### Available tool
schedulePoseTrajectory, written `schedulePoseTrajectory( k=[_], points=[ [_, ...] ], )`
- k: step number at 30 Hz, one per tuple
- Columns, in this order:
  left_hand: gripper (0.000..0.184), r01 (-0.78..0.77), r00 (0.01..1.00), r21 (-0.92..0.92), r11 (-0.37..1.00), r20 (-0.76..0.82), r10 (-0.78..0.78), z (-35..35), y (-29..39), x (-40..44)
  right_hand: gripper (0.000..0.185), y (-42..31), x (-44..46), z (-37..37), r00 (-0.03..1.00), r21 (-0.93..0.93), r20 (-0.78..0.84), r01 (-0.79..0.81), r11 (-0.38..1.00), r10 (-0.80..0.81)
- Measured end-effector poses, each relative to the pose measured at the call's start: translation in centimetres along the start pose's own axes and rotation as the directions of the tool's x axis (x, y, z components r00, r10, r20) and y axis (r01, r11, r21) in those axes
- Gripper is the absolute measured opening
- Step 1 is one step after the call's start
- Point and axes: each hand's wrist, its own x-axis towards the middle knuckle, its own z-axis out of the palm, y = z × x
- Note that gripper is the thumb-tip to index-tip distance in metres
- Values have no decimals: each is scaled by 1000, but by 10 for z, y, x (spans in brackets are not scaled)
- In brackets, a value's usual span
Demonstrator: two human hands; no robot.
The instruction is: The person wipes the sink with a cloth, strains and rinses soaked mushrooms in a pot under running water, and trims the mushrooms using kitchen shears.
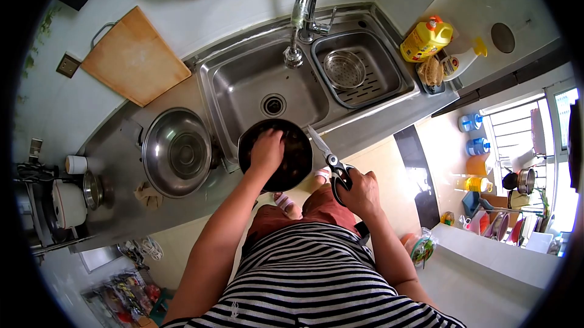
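A dark round pot sits at the front edge of the sink, partly over its left basin. My left hand reaches into it, fingers bent downward and close together. What they hold, if anything, is lost against the dark inside, where a few brownish shapes show dimly. Just right of the pot, my right hand grips a pair of scissors by its black handles. The blades point up and away from me, toward the sink rim, and look closed or nearly so.
A steel sink has a faucet behind it and a draining basket holding a steel strainer. Left stand a large steel bowl and a cutting board. A yellow detergent bottle stands right.
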Motion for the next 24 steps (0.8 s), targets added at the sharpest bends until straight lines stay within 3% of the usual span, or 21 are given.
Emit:
schedulePoseTrajectory(
  k=[3, 6, 10, 12, 19, 21, 22, 24],
  points=[
    [16, 48, 999, -45, 998, -3, -48, 14, -3, 6, 19, -2, 4, 0, 999, -5, 1, 47, 999, -47],
    [16, 80, 992, -30, 996, 95, -77, 23, 0, 9, 22, -6, 7, -1, 993, -51, -17, 118, 992, -119],
    [17, 45, 997, 42, 998, 60, -47, 27, 0, 3, 22, -7, 9, -5, 992, -43, -30, 121, 992, -122],
    [23, 188, 974, 103, 977, 112, -200, 21, 3, 1, 22, -6, 9, -5, 994, -49, -21, 105, 993, -106],
    [31, 158, 934, 288, 944, 265, -238, 7, 5, 11, 23, 3, 6, 1, 993, -39, 15, 114, 993, -114],
    [31, 304, 886, 195, 932, 301, -352, -2, 9, 14, 23, 3, 6, 2, 991, -29, 10, 132, 991, -132],
    [31, 307, 885, 200, 931, 299, -356, 4, 1, 10, 23, 3, 8, 3, 990, -19, 9, 138, 990, -137],
    [33, 207, 978, -316, 926, 48, -203, 10, -15, 1, 23, 1, 10, 6, 989, -4, 8, 147, 989, -147]
  ],
)
